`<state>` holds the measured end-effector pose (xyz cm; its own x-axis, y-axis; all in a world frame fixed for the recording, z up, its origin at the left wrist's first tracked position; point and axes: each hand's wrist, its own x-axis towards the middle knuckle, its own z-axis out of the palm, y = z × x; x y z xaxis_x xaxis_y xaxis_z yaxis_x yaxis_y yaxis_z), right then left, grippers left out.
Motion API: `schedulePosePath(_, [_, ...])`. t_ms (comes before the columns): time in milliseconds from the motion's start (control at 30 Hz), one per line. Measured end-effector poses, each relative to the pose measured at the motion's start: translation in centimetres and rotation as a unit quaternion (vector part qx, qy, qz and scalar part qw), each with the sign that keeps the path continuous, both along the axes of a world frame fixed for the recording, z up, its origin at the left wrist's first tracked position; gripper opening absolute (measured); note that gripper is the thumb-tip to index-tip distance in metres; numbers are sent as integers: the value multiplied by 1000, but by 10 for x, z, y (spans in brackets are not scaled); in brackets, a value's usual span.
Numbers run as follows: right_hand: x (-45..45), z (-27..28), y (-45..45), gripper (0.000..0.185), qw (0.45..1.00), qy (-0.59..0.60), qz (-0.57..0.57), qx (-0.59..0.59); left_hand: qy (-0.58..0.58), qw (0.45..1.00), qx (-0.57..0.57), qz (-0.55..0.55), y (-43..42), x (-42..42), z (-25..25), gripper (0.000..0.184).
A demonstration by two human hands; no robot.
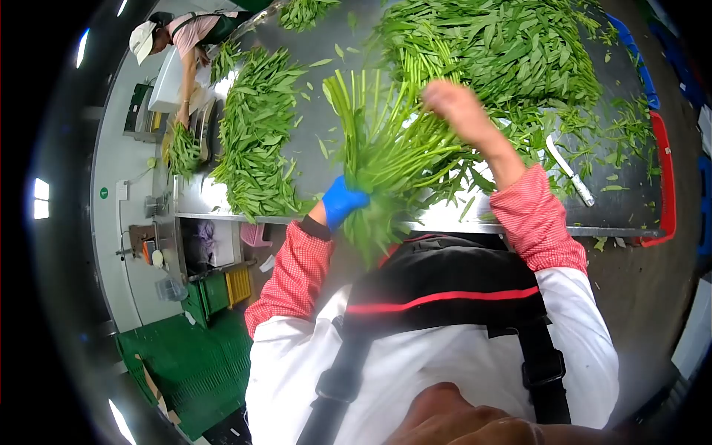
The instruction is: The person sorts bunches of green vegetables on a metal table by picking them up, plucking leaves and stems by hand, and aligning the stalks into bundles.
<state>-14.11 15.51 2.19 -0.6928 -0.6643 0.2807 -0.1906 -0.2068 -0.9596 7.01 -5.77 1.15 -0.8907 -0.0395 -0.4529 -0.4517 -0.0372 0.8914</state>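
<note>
My left hand [345, 202], in a blue glove, is wrapped round a bunch of water spinach [371, 159] at the table's front edge. The bunch's cut stems fan upward and its leaves hang below the glove, blurred. Just right of the stems is my bare right hand [454, 105], raised above the table and smeared by motion. Its fingers look curled, but whether they hold a stem I cannot make out. A knife [569, 172] with a curved blade and pale handle lies to the right among loose leaves.
A large pile of greens [512, 52] covers the back right of the metal table [326, 96]. Another row of greens [256, 133] lies left. A co-worker [189, 44] in a cap handles greens at the far left. Red [662, 178] and blue crates [634, 59] stand along the right edge.
</note>
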Motion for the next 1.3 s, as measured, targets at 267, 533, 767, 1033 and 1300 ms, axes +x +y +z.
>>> schedulePosePath(267, [14,-10,26,24,983,46,-29,174,45,992,98,65,13,9,-9,46])
schedulePosePath(533, [21,-53,-2,18,985,92,28,146,-11,983,154,103,37,13,-3,43])
schedulePosePath(767, [-47,-28,87,13,834,-370,102,-396,3,975,166,145,36,23,6,42])
schedulePosePath(1033, [-30,-8,43,57,958,125,-61,249,23,988,123,86,31,12,6,48])
schedulePosePath(1300, [-39,-29,-20,20,990,-89,-105,23,23,989,145,18,12,11,-1,55])
